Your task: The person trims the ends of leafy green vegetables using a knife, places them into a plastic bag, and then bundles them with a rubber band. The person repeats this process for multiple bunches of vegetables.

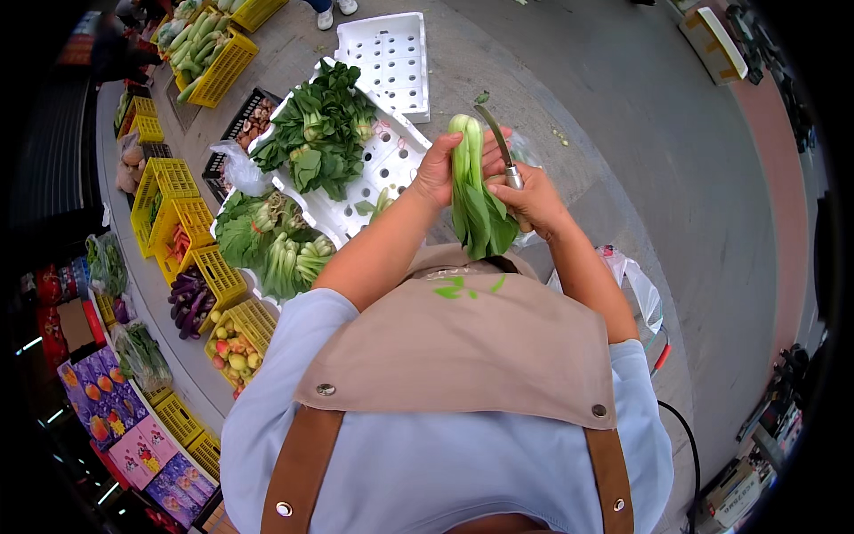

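Note:
My left hand holds a bok choy, its pale stalks pointing up and its dark leaves hanging towards my apron. In my right hand is a curved knife with a metal collar, its blade pointing away from me beside the stalks. The right fingers are close to the leaves; whether they touch is unclear. Left of my hands, bundles of leafy greens lie on a white foam tray. Nearer to me, tied greens and pale-stalked bunches fill another foam box.
An open white foam crate stands beyond the tray. Yellow crates with carrots, eggplants and fruit line the left. Plastic bags lie at right, near a black cable. A person stands at the top edge.

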`<action>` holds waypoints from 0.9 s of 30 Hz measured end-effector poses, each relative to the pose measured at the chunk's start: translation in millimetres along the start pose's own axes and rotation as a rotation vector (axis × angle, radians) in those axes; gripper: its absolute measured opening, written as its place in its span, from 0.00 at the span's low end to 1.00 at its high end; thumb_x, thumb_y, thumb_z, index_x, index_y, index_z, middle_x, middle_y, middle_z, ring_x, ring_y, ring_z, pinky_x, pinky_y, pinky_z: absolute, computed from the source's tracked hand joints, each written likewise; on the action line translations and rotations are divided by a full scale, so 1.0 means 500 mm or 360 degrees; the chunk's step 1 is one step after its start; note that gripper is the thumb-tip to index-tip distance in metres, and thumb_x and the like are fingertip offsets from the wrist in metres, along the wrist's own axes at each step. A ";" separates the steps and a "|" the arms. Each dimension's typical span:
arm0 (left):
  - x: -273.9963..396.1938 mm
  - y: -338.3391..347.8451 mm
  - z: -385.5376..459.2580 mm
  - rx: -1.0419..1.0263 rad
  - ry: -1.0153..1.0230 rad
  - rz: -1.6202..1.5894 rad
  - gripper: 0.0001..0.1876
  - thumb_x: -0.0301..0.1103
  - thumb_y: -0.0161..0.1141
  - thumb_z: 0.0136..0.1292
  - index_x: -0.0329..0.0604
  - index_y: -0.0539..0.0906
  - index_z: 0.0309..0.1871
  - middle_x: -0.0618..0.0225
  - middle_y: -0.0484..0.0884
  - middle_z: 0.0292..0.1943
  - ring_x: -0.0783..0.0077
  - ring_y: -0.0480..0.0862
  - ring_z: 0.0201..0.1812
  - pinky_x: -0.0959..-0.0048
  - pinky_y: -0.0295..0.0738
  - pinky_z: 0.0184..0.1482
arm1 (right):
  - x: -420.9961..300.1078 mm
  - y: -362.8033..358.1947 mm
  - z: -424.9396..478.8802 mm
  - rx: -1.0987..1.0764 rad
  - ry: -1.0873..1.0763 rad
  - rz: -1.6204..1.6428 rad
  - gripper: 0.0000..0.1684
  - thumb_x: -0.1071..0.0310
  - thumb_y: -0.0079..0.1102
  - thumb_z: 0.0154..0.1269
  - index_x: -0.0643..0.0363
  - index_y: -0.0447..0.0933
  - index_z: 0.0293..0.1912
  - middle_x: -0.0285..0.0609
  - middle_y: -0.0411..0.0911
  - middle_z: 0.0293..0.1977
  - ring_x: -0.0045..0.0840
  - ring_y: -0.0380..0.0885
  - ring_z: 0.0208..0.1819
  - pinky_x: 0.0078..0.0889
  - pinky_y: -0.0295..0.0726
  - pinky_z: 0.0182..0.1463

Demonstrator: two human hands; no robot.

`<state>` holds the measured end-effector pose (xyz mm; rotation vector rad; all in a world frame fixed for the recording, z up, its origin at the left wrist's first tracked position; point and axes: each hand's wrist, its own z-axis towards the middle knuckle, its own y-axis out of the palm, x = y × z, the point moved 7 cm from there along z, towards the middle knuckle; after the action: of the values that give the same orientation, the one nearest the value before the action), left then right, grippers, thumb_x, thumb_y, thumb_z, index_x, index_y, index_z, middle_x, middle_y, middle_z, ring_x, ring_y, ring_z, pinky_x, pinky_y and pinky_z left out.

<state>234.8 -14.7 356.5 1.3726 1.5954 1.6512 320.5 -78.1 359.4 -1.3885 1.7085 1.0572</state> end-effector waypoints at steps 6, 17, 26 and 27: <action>-0.018 -0.081 -0.041 0.0225 0.0068 -0.0276 0.34 0.47 0.59 0.53 0.29 0.68 0.58 0.48 0.70 0.57 0.54 0.69 0.60 0.55 0.59 0.65 | 0.019 -0.004 0.008 0.0087 -0.0048 -0.0228 0.13 0.72 0.62 0.54 0.64 0.72 0.40 0.29 0.74 0.25 0.10 0.70 0.26 0.14 0.68 0.31; 0.053 -0.473 -0.437 0.2062 0.0704 0.1305 0.22 0.33 0.69 0.46 0.37 0.74 0.44 0.67 0.78 0.32 0.74 0.77 0.29 0.74 0.74 0.32 | 0.270 -0.209 0.083 0.0467 0.0040 -0.1705 0.21 0.59 0.65 0.52 0.61 0.76 0.43 0.41 0.80 0.30 0.25 0.78 0.32 0.27 0.75 0.40; 0.129 -0.701 -0.918 0.3235 -0.0437 0.2477 0.25 0.36 0.69 0.39 0.49 0.78 0.46 0.63 0.73 0.45 0.60 0.73 0.50 0.59 0.67 0.50 | 0.388 -0.060 0.122 0.0169 0.0395 -0.1806 0.18 0.61 0.63 0.52 0.60 0.78 0.41 0.44 0.81 0.30 0.29 0.80 0.33 0.31 0.76 0.41; 0.135 -0.726 -0.932 0.3250 -0.0501 0.2447 0.27 0.35 0.69 0.39 0.49 0.77 0.48 0.64 0.73 0.46 0.60 0.71 0.52 0.60 0.66 0.51 | 0.382 -0.025 0.128 0.0116 0.0363 -0.1838 0.17 0.61 0.63 0.52 0.60 0.77 0.41 0.44 0.81 0.30 0.29 0.80 0.33 0.31 0.76 0.41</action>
<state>-305.7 -94.2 122.4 3.9285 1.6727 -1.0943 296.7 -102.3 160.6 -2.0582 0.7560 0.1764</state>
